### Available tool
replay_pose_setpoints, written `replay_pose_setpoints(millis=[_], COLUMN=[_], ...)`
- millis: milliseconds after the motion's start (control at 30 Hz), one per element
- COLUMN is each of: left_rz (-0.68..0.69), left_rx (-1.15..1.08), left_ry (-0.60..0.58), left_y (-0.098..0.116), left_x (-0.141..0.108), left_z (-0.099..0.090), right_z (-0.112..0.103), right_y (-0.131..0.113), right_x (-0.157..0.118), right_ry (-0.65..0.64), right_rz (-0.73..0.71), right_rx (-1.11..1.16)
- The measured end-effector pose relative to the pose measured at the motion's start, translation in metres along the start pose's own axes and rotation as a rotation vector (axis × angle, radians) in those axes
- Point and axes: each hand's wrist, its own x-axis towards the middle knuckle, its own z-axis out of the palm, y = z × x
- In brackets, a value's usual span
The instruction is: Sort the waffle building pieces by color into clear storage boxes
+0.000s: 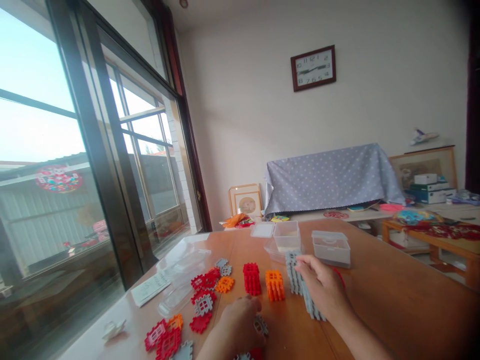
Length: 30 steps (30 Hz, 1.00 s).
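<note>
My right hand (324, 287) is closed around a grey stack of toothed plastic building tiles (294, 272), thumb and fingers at its upper end; part of the stack slants down beneath the hand. My left hand (238, 325) is low in the middle, fingers curled, with a grey building tile (261, 326) between forefinger and thumb; its grip is partly hidden. Beyond the left hand stand a red stack of tiles (252, 279) and an orange stack of tiles (275, 286). Loose red tiles (168, 342), an orange tile (225, 284) and a grey tile (203, 304) lie to the left.
Clear plastic containers (287, 236) and a lidded box (331, 248) stand at the table's far side. Transparent lids (180, 295), a paper with writing (150, 289) and a crumpled white scrap (113, 330) lie left. A window (142, 150) borders that side of the wooden table (390, 310).
</note>
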Motion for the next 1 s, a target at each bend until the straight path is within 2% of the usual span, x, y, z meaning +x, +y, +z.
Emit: replay_pose_setpoints(millis=[133, 233, 300, 367, 467, 567, 700, 867, 1000], left_rz=[-0.023, -0.009, 0.005, 0.0, -0.018, -0.012, 0.046, 0.03, 0.008], left_rx=[-0.039, -0.238, -0.536, -0.936, -1.5, -1.813, -1.908, -1.938, -1.863], left_ry=[0.092, 0.147, 0.104, 0.042, -0.019, -0.065, -0.173, -0.199, -0.163], left_y=[-0.009, -0.013, -0.012, -0.009, -0.002, 0.005, 0.012, 0.016, 0.014], left_x=[0.007, 0.013, 0.018, 0.02, 0.017, 0.009, 0.005, 0.005, 0.007], left_z=[0.011, 0.013, 0.011, 0.006, 0.0, -0.003, -0.002, 0.001, 0.004], right_z=[0.002, 0.001, 0.001, 0.002, 0.007, 0.016, 0.03, 0.039, 0.038], right_y=[0.006, 0.003, -0.002, -0.008, -0.016, -0.024, -0.031, -0.027, -0.019], right_x=[0.002, 0.001, -0.001, -0.005, -0.013, -0.024, -0.037, -0.035, -0.031], right_ry=[-0.007, 0.007, 0.0, -0.039, -0.157, -0.303, -0.417, -0.353, -0.304], right_rz=[-0.016, -0.014, -0.018, -0.047, -0.119, -0.198, -0.288, -0.313, -0.334], right_rx=[0.01, 0.018, 0.026, 0.044, 0.069, 0.039, -0.015, -0.081, -0.145])
